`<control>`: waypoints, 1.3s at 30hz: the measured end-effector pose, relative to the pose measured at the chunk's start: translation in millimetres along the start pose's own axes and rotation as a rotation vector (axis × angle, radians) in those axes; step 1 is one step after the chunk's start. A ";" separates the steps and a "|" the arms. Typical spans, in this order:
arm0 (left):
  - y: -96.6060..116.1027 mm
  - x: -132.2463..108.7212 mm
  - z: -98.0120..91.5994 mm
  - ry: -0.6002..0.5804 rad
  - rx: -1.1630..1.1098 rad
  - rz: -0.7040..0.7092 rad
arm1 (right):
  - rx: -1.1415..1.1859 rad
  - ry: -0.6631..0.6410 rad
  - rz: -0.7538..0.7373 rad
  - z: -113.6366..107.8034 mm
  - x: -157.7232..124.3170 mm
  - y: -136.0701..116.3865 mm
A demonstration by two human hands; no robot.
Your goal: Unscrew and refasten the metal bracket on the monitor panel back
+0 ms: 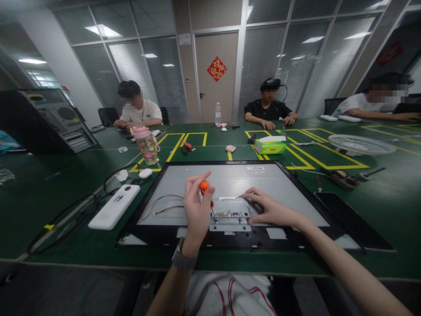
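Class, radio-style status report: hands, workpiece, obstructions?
Left hand: fingers around orange screwdriver, shaft down at metal bracket. Right hand: spread at bracket's right side. Panel: flat on table. Loose wires left of bracket, not across it.

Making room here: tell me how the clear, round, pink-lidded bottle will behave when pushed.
Standing tall and narrow, the clear, round, pink-lidded bottle may tip if pushed high; its rounded body could roll once down.
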State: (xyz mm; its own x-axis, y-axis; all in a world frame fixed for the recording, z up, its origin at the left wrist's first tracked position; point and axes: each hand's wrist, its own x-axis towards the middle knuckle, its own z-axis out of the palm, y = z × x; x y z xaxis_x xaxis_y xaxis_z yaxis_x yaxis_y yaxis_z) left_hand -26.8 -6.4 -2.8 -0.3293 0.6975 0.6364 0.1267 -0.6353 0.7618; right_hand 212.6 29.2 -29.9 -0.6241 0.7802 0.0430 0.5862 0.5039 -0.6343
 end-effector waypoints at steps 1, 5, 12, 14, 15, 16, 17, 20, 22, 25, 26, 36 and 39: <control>0.4 0.1 0.1 0.008 0.010 -0.011 | -0.001 0.002 0.001 -0.1 -0.1 -0.3; 1.1 -0.2 1.0 -0.005 -0.032 -0.097 | 0.006 0.008 0.008 0.2 -0.4 -1.7; -0.2 0.8 1.7 -0.009 0.015 -0.050 | 0.000 0.004 0.005 0.2 0.1 -0.4; 0.8 0.4 1.6 -0.023 0.010 -0.090 | -0.002 0.007 -0.003 0.3 0.0 0.8; 1.0 0.2 1.5 -0.030 0.004 -0.106 | -0.004 0.007 -0.006 0.4 -0.1 1.3; 1.0 0.2 1.5 -0.037 -0.004 -0.118 | -0.006 0.006 -0.008 0.4 -0.2 1.6; 0.6 0.3 1.4 -0.044 -0.012 -0.121 | -0.008 0.005 -0.007 0.4 -0.3 1.7; -1.7 1.4 1.4 -0.044 -0.016 -0.060 | -0.003 0.004 0.001 0.3 -0.4 1.2; -2.6 1.8 1.4 -0.032 0.003 -0.018 | 0.002 0.007 0.001 0.3 -0.3 0.9; -1.4 1.0 1.5 -0.039 -0.008 -0.068 | -0.002 0.003 0.004 0.4 -0.1 0.8; -0.8 0.7 1.5 -0.048 -0.023 -0.099 | -0.004 0.001 0.007 0.4 0.0 0.8; -0.4 0.8 1.7 -0.044 -0.030 -0.121 | 0.006 -0.001 0.000 -0.5 -0.2 -0.3; -0.2 0.5 1.8 -0.051 -0.063 -0.129 | 0.004 -0.004 0.003 -0.1 0.0 0.8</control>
State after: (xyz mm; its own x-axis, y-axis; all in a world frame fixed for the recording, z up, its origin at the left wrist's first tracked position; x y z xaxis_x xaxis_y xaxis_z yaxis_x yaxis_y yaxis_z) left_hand -25.3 -5.3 -2.5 -0.2913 0.7895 0.5403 0.0269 -0.5578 0.8296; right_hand 213.1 29.7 -30.4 -0.6243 0.7803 0.0381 0.5858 0.4999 -0.6379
